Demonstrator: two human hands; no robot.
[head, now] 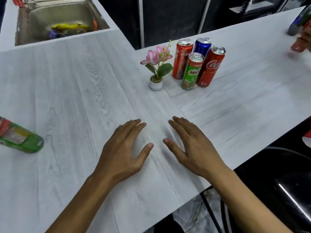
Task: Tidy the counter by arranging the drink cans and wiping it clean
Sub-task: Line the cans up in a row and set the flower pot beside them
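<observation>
Several drink cans stand upright in a tight cluster on the white wood-grain counter (75, 91): a red can (181, 59), a blue can (202, 45), a green Milo can (191, 72) and a red Coca-Cola can (210, 68). Another green can (21, 138) lies on its side at the left edge. My left hand (122, 152) and my right hand (193, 145) lie flat on the counter side by side, fingers straight, holding nothing, well in front of the cluster.
A small potted pink flower (157, 68) stands just left of the cans. A steel sink (55, 22) with items inside is at the back left. Another person's hand (303, 39) with a blurred dark object is at the far right. A black chair (277, 182) is below right.
</observation>
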